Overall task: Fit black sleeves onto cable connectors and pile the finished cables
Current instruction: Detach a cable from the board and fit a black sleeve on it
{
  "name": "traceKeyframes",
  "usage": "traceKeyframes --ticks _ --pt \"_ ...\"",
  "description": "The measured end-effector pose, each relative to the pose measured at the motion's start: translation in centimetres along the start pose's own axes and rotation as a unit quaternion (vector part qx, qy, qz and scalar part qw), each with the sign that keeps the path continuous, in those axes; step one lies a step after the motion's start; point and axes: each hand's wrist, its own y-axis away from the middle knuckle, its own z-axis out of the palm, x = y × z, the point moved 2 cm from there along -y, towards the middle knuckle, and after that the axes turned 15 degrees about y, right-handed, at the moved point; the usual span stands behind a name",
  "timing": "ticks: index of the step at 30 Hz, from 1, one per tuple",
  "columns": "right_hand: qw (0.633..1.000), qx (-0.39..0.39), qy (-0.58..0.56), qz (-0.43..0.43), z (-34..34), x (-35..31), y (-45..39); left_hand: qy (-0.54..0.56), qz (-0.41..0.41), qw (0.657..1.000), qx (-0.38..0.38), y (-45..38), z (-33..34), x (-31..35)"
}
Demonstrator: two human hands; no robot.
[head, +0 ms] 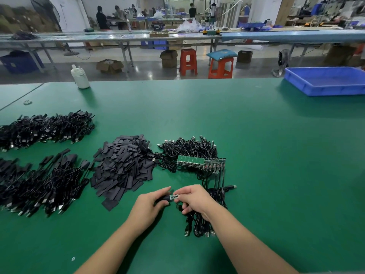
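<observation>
Left hand [148,205] pinches a black sleeve [164,198]; right hand [194,198] grips the connector board [174,196]. Sleeving seems midway. Next: push it fully home.

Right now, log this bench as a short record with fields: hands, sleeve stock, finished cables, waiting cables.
left hand: grips a black sleeve
right hand: pinches a small circuit board at the sleeve's mouth
sleeve stock: loose heap, centre of green table
finished cables: piles at left
waiting cables: heap with boards, behind the hands
blue tray: far right
</observation>
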Motion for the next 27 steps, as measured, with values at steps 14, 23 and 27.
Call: traceKeyframes --ticks 14,23,27 --pt "1.000 -0.003 -0.024 0.005 0.0 -0.1 0.1 -0.055 0.056 0.996 -0.029 0.0 0.0 0.7" --pt "1.000 -0.013 0.026 -0.008 0.0 0.2 0.1 -0.070 0.058 0.996 -0.007 -0.3 1.0 1.7" --pt "1.000 -0.009 0.021 -0.005 0.1 0.2 0.0 -0.245 0.088 0.965 -0.020 -0.2 0.2 3.1"
